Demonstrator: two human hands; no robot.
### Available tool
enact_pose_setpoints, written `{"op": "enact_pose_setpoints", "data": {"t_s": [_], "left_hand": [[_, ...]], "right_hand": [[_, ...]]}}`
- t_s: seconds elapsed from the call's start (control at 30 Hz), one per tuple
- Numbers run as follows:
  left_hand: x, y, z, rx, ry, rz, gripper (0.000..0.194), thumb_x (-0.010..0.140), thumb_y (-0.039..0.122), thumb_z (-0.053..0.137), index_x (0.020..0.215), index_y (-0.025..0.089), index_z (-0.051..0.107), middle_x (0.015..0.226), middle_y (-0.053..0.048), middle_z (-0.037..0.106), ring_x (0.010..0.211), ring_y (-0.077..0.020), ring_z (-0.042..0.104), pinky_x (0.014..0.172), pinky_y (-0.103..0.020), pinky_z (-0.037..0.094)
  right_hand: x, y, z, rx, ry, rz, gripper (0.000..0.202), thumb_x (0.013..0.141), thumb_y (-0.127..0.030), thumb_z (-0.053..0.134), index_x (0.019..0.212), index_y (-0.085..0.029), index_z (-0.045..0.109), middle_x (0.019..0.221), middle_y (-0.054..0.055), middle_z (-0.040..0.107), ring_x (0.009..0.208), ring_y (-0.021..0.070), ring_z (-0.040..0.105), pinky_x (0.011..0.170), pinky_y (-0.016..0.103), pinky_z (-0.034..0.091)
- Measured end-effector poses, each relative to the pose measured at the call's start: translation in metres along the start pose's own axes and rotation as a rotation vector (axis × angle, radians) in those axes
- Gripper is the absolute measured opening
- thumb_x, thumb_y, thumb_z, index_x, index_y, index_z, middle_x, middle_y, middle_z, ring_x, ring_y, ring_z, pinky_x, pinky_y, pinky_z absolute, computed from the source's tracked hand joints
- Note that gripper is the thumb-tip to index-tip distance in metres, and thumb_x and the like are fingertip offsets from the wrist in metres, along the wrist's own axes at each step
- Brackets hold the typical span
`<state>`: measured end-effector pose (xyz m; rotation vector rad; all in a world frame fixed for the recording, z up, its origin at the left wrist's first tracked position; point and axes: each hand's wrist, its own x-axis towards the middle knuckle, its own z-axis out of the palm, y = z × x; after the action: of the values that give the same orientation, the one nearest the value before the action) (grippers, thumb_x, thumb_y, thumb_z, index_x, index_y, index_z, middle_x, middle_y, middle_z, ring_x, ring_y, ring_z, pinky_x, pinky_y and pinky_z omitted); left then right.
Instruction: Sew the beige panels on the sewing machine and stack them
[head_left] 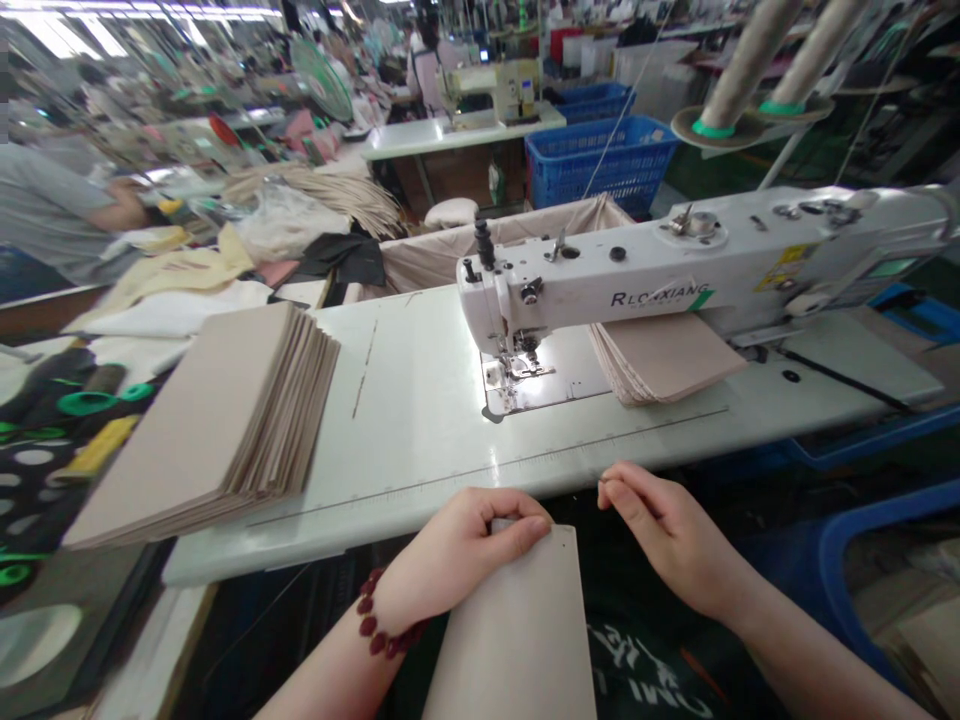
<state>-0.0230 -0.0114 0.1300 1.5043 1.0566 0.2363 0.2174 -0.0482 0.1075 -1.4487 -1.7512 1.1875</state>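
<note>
My left hand (480, 545) grips the top edge of a beige fabric panel (525, 630) that hangs down in front of the table, its thumb lying over the near face. To the right, my right hand (660, 535) is apart from the panel, thumb and forefinger pinched together; whatever may be between the fingertips is too small to name. Both hands are just short of the table's front edge. Beyond them stands a white sewing machine (585, 285), its needle area lit. A smaller stack of beige panels (667, 360) lies under the machine's arm.
A tall stack of beige panels (210, 400) sits on the left of the white table (405, 400). Thread cones (739, 70) stand at the upper right. A blue basket (600, 160) is behind the machine, and a blue bin (840, 560) is at my right. Another person works at far left.
</note>
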Motion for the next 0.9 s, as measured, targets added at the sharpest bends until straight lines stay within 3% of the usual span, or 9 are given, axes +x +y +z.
{"op": "enact_pose_setpoints", "data": {"t_s": [0.17,0.27,0.43,0.57,0.67,0.77,0.83,0.9], "left_hand": [[0.000,-0.003,0.001,0.033,0.052,0.044,0.031,0.094,0.044,0.055,0.088,0.016,0.068,0.081,0.000,0.064,0.076,-0.0139,0.053,0.067,-0.022,0.041],[-0.001,-0.011,-0.008,0.034,0.041,0.083,0.032,0.092,0.047,0.058,0.091,0.016,0.066,0.084,-0.001,0.064,0.078,-0.0151,0.055,0.068,-0.023,0.042],[-0.026,-0.052,-0.053,0.015,-0.066,0.018,0.037,0.076,0.048,0.075,0.089,0.015,0.067,0.083,0.000,0.063,0.077,-0.0154,0.057,0.067,-0.021,0.043],[-0.067,-0.088,-0.089,-0.063,0.028,-0.106,0.033,0.076,0.044,0.077,0.084,0.013,0.067,0.078,0.000,0.062,0.075,-0.0148,0.057,0.065,-0.021,0.043],[-0.095,-0.094,-0.111,-0.229,0.306,-0.052,0.032,0.079,0.043,0.074,0.080,0.012,0.065,0.076,-0.001,0.062,0.073,-0.0142,0.058,0.067,-0.021,0.045],[-0.121,-0.071,-0.141,-0.301,0.733,0.000,0.037,0.083,0.048,0.069,0.093,0.013,0.063,0.077,-0.001,0.064,0.071,-0.0143,0.059,0.066,-0.024,0.049],[-0.142,-0.044,-0.164,-0.091,1.084,0.033,0.043,0.085,0.051,0.066,0.106,0.013,0.062,0.083,0.000,0.066,0.071,-0.0138,0.060,0.067,-0.026,0.052],[-0.165,-0.018,-0.186,0.363,1.473,0.068,0.048,0.090,0.053,0.059,0.119,0.014,0.059,0.101,0.000,0.067,0.082,-0.0140,0.062,0.074,-0.028,0.052]], "right_hand": [[0.004,-0.006,0.026,0.357,-0.167,0.136,0.027,0.090,-0.046,0.059,0.088,-0.021,0.054,0.071,-0.005,0.044,0.066,0.0110,0.040,0.059,0.024,0.035],[0.010,-0.013,0.033,0.417,-0.101,0.142,0.028,0.089,-0.046,0.061,0.083,-0.020,0.052,0.071,-0.005,0.043,0.066,0.0106,0.040,0.059,0.023,0.035],[0.015,-0.015,-0.006,0.383,0.096,0.203,0.032,0.089,-0.052,0.056,0.082,-0.021,0.051,0.071,-0.004,0.043,0.061,0.0105,0.040,0.054,0.022,0.036],[0.023,-0.003,-0.031,0.435,0.156,0.326,0.035,0.081,-0.056,0.063,0.085,-0.023,0.052,0.065,-0.004,0.043,0.053,0.0119,0.042,0.045,0.023,0.034],[0.037,-0.002,-0.018,0.570,0.197,0.282,0.033,0.079,-0.052,0.068,0.085,-0.023,0.054,0.065,-0.003,0.045,0.052,0.0118,0.042,0.044,0.024,0.035],[0.054,-0.015,0.010,0.617,0.181,0.139,0.030,0.085,-0.048,0.064,0.099,-0.022,0.059,0.062,-0.005,0.046,0.047,0.0078,0.030,0.042,0.022,0.028],[0.062,-0.027,0.027,0.566,0.138,0.061,0.037,0.089,-0.049,0.059,0.115,-0.023,0.059,0.065,-0.004,0.052,0.045,0.0070,0.022,0.040,0.023,0.021],[0.066,-0.034,0.038,0.461,0.112,-0.006,0.044,0.090,-0.051,0.055,0.124,-0.024,0.057,0.077,0.000,0.063,0.045,0.0074,0.025,0.041,0.023,0.021]]}}
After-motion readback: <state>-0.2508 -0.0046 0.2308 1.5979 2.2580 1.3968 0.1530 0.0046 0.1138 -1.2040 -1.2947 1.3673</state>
